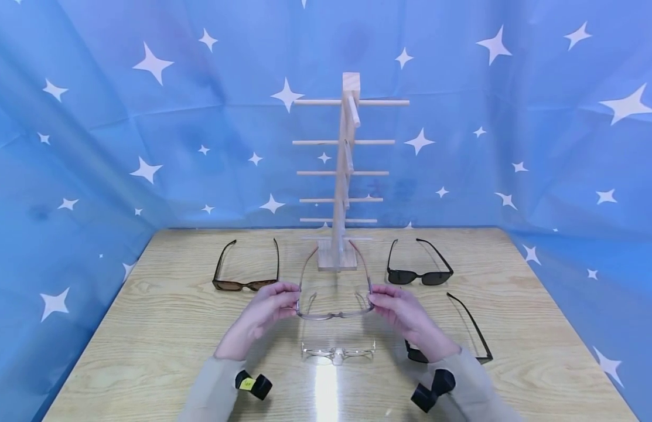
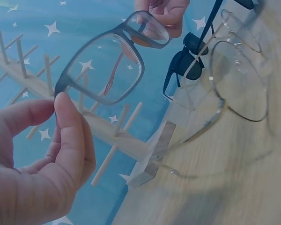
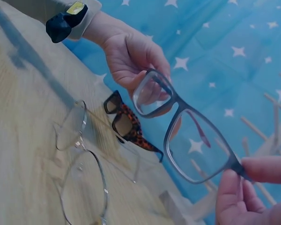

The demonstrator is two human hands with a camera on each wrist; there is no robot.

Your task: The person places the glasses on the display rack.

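Fingers [image 2: 71, 126] pinched onto both ends of the grey glasses [image 1: 335, 316]

They're sitting crosswise, left hand [image 1: 270, 308] and right hand [image 1: 402, 310] equally close, temples [image 3: 199, 130] pointing rackward, toward the wooden rack [image 1: 340, 187].

Right hand [image 3: 255, 194], lower right: fingers pinch hinge corner of grey rectangular-framed clear-lens glasses [image 3: 178, 100]. Reddish temple [image 3: 199, 126] shows through nearer lens. Left hand [image 3: 136, 58] holds far end; black wrist device [image 3: 58, 29] with yellow label at light sleeve cuff [image 3: 91, 16]. On pale wood-grain counter [image 3: 18, 140]: thin silver wire-rimmed clear glasses [image 3: 79, 143], brown-lensed tortoiseshell sunglasses [image 3: 131, 129]. Pale wooden peg stand [image 3: 274, 143] behind right hand. Blue cloth [image 3: 210, 37] with white stars as backdrop.
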